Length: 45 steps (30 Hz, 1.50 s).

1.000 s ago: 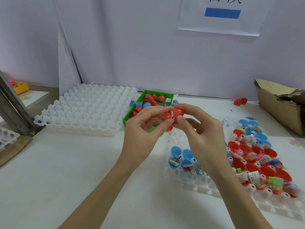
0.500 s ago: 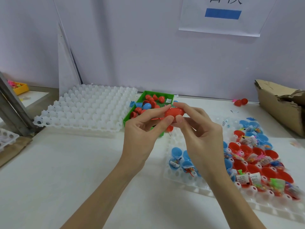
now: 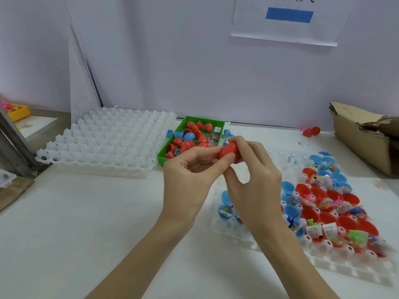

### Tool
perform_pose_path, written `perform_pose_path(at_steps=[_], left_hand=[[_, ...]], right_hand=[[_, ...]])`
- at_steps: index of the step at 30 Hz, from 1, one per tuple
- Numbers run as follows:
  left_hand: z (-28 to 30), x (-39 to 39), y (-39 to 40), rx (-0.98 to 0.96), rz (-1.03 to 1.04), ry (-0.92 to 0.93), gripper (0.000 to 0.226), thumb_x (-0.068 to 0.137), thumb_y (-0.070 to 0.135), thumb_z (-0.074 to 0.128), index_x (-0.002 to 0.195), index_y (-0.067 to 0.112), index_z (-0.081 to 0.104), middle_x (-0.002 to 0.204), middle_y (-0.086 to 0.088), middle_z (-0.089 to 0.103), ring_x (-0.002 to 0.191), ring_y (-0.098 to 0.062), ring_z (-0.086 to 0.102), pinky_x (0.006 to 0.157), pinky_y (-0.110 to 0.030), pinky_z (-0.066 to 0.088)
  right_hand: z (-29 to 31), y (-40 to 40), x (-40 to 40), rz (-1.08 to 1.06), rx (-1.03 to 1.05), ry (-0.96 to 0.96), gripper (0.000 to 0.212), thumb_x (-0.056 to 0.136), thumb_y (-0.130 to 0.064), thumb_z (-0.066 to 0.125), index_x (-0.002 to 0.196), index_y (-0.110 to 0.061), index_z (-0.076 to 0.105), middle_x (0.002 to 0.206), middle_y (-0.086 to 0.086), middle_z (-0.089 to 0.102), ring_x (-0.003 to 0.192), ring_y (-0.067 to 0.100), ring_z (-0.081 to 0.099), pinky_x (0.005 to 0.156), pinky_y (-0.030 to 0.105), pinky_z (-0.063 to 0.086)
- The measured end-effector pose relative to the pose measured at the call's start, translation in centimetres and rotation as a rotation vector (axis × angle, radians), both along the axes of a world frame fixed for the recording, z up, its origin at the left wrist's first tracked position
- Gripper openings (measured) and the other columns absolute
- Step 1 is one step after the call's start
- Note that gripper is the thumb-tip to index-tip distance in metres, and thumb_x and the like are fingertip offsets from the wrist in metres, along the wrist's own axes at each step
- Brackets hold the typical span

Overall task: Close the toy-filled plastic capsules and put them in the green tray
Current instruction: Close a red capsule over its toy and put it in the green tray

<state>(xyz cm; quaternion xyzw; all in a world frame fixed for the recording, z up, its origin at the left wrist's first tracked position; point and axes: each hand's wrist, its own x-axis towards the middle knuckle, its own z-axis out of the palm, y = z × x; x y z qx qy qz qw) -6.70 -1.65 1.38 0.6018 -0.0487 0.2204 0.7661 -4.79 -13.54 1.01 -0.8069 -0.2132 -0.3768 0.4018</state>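
Red plastic capsule (image 3: 229, 150), its halves joined, sits pinched between both hands above the white surface (image 3: 86, 212): the left hand (image 3: 190, 180) grips its near end with thumb and forefinger, the right hand (image 3: 254, 182) curls over the far end. Just behind them, the green tray (image 3: 170, 145) holds red and blue capsules. A white cell tray (image 3: 323, 262) of open, toy-filled capsule halves (image 3: 328, 203) lies to the right; an upturned white cell tray (image 3: 103, 137) lies left.
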Motion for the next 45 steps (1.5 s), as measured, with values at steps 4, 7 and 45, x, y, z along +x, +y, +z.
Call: perform_pose_path(at_steps=[4, 7, 45], left_hand=[[0.0, -0.1, -0.2, -0.009, 0.024, 0.015, 0.022, 0.08, 0.012, 0.089, 0.098, 0.023, 0.083, 0.092, 0.001, 0.082, 0.09, -0.014, 0.079, 0.081, -0.017, 0.059], [0.0, -0.3, -0.4, -0.003, 0.033, 0.013, 0.021, 0.08, 0.012, 0.088, 0.098, 0.023, 0.082, 0.091, 0.002, 0.082, 0.089, -0.013, 0.079, 0.08, -0.016, 0.059], [-0.2, 2.6, 3.1, -0.181, -0.11, 0.373, 0.055, 0.087, 0.054, 0.059, 0.072, 0.006, 0.08, 0.085, -0.026, 0.075, 0.061, -0.027, 0.071, 0.059, -0.034, 0.06]], right_hand=[[0.0, -0.1, 0.1, 0.003, -0.013, -0.035, 0.037, 0.088, 0.001, 0.074, 0.124, 0.003, 0.067, 0.106, 0.009, 0.068, 0.089, 0.013, 0.062, 0.088, 0.013, 0.05], [0.1, 0.0, 0.1, -0.006, -0.02, -0.045, 0.037, 0.088, 0.001, 0.074, 0.124, 0.004, 0.067, 0.108, 0.01, 0.069, 0.09, 0.013, 0.061, 0.089, 0.019, 0.053], [11.2, -16.6, 12.4, 0.357, 1.378, 0.689, 0.049, 0.104, -0.019, 0.056, 0.144, 0.006, 0.043, 0.132, 0.018, 0.059, 0.108, 0.023, 0.066, 0.091, 0.026, 0.055]])
